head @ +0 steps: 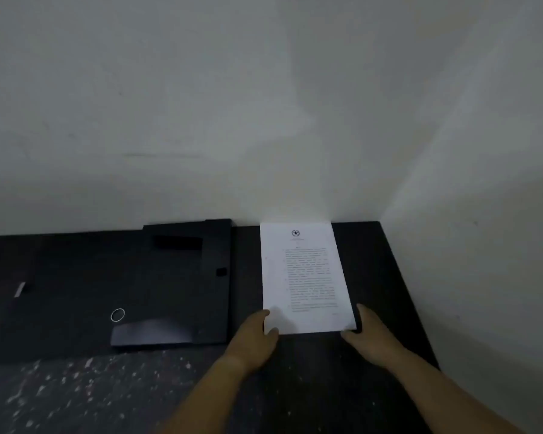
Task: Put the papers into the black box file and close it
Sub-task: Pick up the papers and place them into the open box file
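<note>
Head view. I see a dark table (pixel 295 386) set into the corner of a pale wall (pixel 264 104); the near left part of the surface is speckled with light flecks.

The papers (pixel 304 277), a white stack with printed text and a round star emblem at the top of the first sheet, lie flat on the table at right of centre, their far edge touching the wall.

The left hand (pixel 254 336) rests at the near left corner of the stack, with the thumb (pixel 271 332) lying over the top sheet and the fingers along the left edge; I read it as lightly gripping that corner.

The right hand (pixel 362 327) sits at the near right corner, fingers curled against the right edge and touching the stack; whether they reach under the sheets I cannot tell. Both forearms enter from the bottom of the view.

The black box file (pixel 182 283) lies just beside the papers on their left, apart from them. It is open and flat, with its flaps spread out. A small metal ring (pixel 117 315) shows on its near left part, and a small tab (pixel 221 271) on its right edge.
</note>
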